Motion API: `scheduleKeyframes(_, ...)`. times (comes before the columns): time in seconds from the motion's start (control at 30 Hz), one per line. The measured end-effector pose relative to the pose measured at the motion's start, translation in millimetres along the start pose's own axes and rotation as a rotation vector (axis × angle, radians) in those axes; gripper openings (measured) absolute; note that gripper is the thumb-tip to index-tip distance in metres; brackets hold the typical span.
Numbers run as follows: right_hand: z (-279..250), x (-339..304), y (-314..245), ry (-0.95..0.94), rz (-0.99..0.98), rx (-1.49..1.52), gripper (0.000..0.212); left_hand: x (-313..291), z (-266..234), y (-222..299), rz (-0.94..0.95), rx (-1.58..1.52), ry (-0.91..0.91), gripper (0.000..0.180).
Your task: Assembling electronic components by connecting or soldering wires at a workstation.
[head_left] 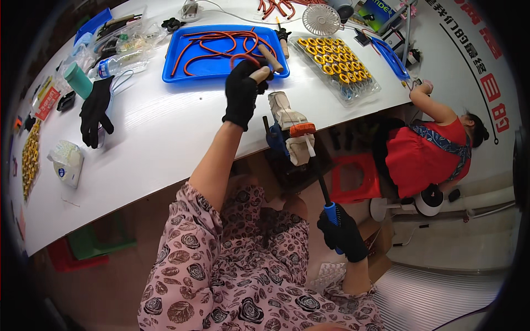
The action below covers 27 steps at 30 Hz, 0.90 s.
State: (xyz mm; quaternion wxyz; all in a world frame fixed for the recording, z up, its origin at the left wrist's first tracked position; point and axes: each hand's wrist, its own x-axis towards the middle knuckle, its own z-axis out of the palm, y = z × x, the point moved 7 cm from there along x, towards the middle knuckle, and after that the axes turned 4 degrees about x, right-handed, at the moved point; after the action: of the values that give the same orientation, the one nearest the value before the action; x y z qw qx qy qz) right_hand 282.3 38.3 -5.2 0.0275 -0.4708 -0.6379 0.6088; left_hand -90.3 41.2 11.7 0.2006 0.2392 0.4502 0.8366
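Note:
My left hand, in a black glove with bare fingertips, is closed at the near edge of the blue tray. A loop of red-brown cord rises at its fingers and seems pinched there. More such cords lie curled in the tray, with a wooden handle at its right end. Lower right, my right hand, also black-gloved, is wrapped round the blue grip of a black rod. The rod slants up toward a cloth-wrapped clamp with an orange band at the table edge.
Right of the tray sits a clear pack of yellow rings, with a small fan behind. Left stand a green bottle, a black glove and a wipes pack. A person in red works at right beside a red stool.

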Motion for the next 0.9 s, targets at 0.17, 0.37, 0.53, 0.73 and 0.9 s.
scheduleKeyframes(0.17,0.0,3.5,3.2,-0.025,0.003,-0.006,0.017,-19.9,-16.8,12.2,0.096,-0.08,0.138,0.021)
scheduleKeyframes(0.37,1.7,6.8,3.4,-0.014,-0.017,-0.041,0.019,-6.1,7.5,37.2,0.119,0.009,0.057,0.019)
scheduleKeyframes(0.53,2.8,14.4,-3.6,-0.028,-0.048,-0.07,0.021,18.7,29.0,-0.8,-0.078,-0.028,-0.178,0.015)
scheduleKeyframes(0.73,-0.1,24.4,-25.1,-0.009,-0.103,-0.142,0.027,20.4,29.9,-22.8,-0.162,0.05,-0.232,0.017)
scheduleKeyframes(0.9,-1.7,17.8,-15.1,-0.01,-0.062,-0.134,0.026,-3.6,-6.9,5.2,0.006,-0.068,0.049,0.02)
